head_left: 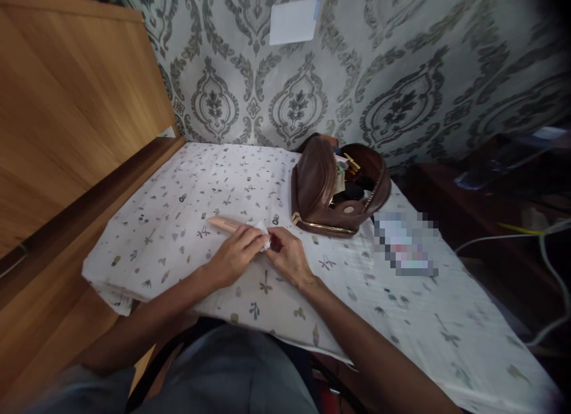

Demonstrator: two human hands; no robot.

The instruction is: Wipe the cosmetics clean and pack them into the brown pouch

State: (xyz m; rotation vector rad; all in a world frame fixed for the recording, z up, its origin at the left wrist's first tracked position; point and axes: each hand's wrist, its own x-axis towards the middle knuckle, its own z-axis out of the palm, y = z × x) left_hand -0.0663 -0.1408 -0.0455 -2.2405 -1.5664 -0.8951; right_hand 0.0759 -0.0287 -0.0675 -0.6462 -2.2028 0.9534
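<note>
A peach-coloured squeeze tube [225,224] points to the left, just over the patterned cloth. My left hand [238,250] is closed around it near its right end. Bunched white tissue [264,231] shows at that end, between my two hands. My right hand [288,253] meets it from the right, fingers curled in a pinch on the tissue. What lies under the tissue is hidden. Behind and to the right of my hands stands a brown leather bag [312,182], unzipped, with small items inside.
The white patterned cloth [178,247] covers the table. A blurred-out flat object [404,244] lies right of the bag. A wooden panel [80,87] rises at the left, a papered wall [254,75] behind. Pale cables [551,283] hang at the right.
</note>
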